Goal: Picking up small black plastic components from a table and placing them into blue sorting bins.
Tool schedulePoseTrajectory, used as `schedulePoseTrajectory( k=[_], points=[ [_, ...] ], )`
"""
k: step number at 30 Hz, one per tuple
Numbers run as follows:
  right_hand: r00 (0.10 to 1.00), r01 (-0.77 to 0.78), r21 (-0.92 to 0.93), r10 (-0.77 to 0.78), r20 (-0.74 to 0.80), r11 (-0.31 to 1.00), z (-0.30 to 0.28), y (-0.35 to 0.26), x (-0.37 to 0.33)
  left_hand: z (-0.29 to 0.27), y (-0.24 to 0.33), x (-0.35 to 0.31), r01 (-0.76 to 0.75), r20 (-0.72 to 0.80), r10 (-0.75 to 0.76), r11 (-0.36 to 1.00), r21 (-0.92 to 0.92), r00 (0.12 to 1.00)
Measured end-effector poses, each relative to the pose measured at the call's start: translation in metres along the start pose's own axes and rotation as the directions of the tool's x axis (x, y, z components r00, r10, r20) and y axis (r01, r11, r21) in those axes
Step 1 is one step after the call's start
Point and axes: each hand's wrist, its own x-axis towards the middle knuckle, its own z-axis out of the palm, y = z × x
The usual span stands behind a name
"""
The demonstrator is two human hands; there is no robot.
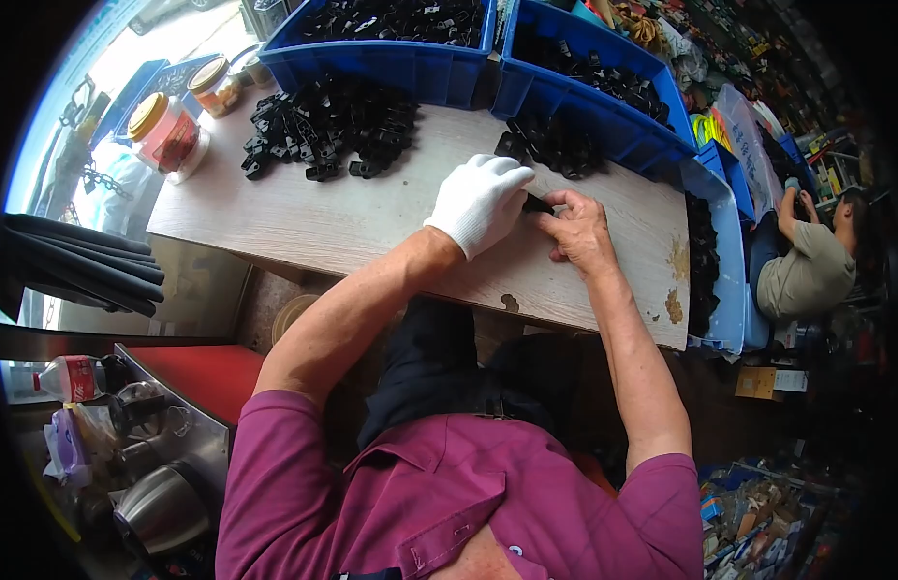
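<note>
A small black plastic part (537, 204) is held between my two hands just above the pale wooden tabletop (391, 215). My left hand (480, 201), in a white knitted glove, is closed on its left end. The bare thumb and fingers of my right hand (581, 228) pinch the other end. Much of the part is covered by my fingers. Right beyond my hands lies a small heap of black parts (563, 150). A larger pile of black clip-like parts (333, 130) is spread farther left.
Blue bins (381, 73) (589, 114) of black parts line the far edge, and a lighter blue bin (727, 261) stands at the right. Lidded jars (165, 135) stand at the far left corner. A co-worker (811, 256) sits off to the right.
</note>
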Motion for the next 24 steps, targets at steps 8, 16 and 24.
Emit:
schedulePoseTrajectory(
  k=[8,16,24],
  points=[
    [0.997,-0.036,0.308,0.055,-0.055,0.951,-0.014,0.009,-0.012,0.023,-0.012,0.024,0.06,0.073,-0.095,0.921,0.385,0.993],
    [0.909,0.024,0.467,0.176,-0.378,0.884,-0.096,0.04,-0.007,0.009,-0.005,-0.003,0.111,0.015,-0.117,0.971,0.213,0.993],
    [0.979,0.069,0.462,0.029,-0.201,0.884,-0.067,0.019,-0.015,-0.016,0.017,0.011,0.795,0.582,-0.599,0.162,-0.584,0.55]
  ],
)
